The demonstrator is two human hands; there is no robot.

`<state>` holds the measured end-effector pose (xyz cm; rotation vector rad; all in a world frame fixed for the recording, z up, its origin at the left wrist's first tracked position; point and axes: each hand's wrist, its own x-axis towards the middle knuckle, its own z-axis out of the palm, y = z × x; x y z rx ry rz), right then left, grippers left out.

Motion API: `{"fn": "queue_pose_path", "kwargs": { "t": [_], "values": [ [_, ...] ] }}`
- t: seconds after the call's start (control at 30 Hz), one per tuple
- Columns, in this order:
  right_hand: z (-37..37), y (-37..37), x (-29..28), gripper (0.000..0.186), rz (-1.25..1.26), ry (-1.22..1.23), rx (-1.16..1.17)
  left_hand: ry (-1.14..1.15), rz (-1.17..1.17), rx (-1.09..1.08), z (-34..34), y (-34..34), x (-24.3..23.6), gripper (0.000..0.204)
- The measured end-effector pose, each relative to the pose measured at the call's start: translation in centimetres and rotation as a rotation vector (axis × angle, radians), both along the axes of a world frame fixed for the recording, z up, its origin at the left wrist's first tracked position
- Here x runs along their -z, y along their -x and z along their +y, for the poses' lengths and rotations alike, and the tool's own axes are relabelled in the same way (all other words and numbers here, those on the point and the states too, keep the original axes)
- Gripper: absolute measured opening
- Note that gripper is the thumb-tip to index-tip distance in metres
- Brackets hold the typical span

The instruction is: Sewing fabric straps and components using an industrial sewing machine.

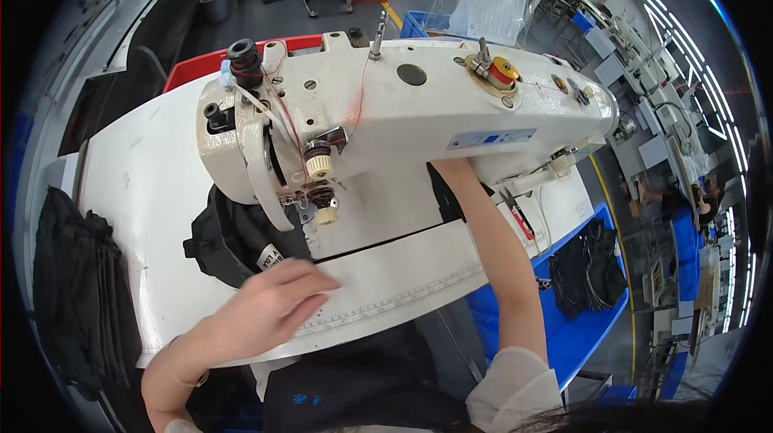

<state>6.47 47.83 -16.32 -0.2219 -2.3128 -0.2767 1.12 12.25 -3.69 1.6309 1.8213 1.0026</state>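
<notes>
A white sewing machine (386, 111) with red thread spans the table. Under its needle end at the left lies a bunched black cloth piece (229, 236) with a small white printed label (270, 257). My left hand (282, 298) hovers just in front of this cloth, fingers bent and thumb a little apart; I see nothing in it. My right forearm reaches under the machine's arm. Only the wrist edge of my right hand (452, 169) shows, beside another black cloth piece (445, 194); its fingers are hidden behind the machine.
Red-handled snips (519, 216) lie right of my right forearm. A blue bin (576, 340) holding black pieces (588, 268) stands at the right. Stacked black cloth (80, 280) hangs at the table's left edge. A red bin (193, 65) is behind the machine.
</notes>
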Motion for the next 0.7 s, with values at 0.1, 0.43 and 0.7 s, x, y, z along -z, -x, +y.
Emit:
{"fn": "queue_pose_path", "kwargs": {
  "t": [0.1,0.43,0.7],
  "values": [
    [0.3,0.3,0.3,0.02,0.047,0.027,-0.022,-0.105,0.285,0.013,6.6,-1.6,4.1,0.038],
    [-9.8,-11.0,-14.3,0.017,-0.182,1.315,0.116,-0.077,0.238,-0.201,22.0,3.3,10.9,0.035],
    [-14.5,-19.4,-14.0,0.026,-0.098,1.87,-0.471,0.252,-1.416,0.136,10.8,-3.7,2.5,0.033]
  ]
}}
